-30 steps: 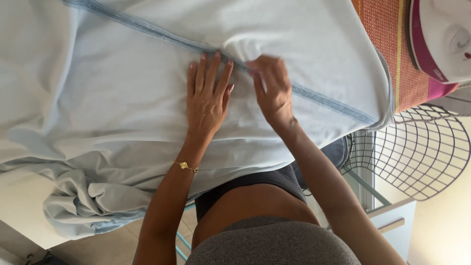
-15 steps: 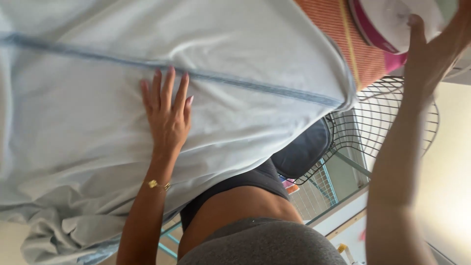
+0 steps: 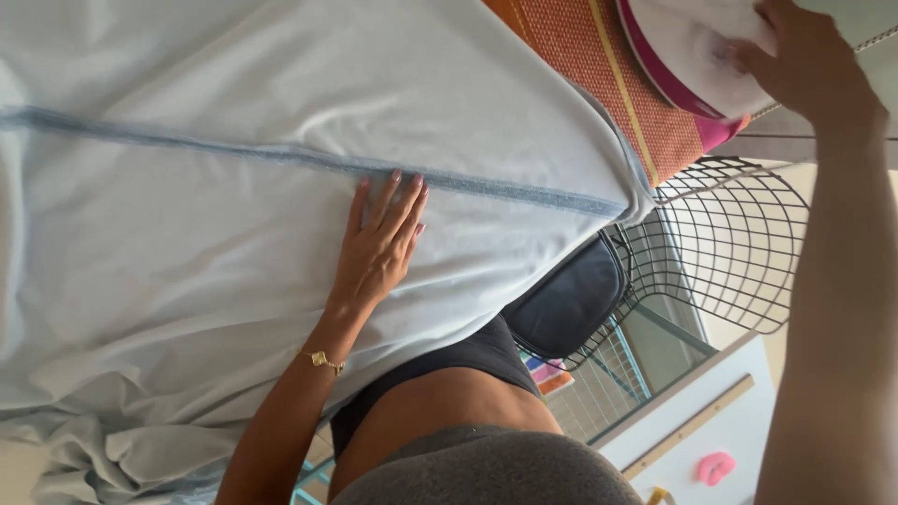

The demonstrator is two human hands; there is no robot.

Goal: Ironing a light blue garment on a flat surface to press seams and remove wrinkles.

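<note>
**Flat palm on the sheet, other hand at the iron**

Head view: a pale blue sheet [image 3: 234,243] covers the orange-striped ironing board [image 3: 599,84]; a black wire chair [image 3: 720,243] stands beside it. The white and pink iron [image 3: 687,56] is cut off by the frame's top edge (grip partly hidden). The left hand [image 3: 379,248] lies flat, fingers spread, against the darker seam [image 3: 281,154]. The right hand [image 3: 809,61] is wrapped around the iron.
</note>
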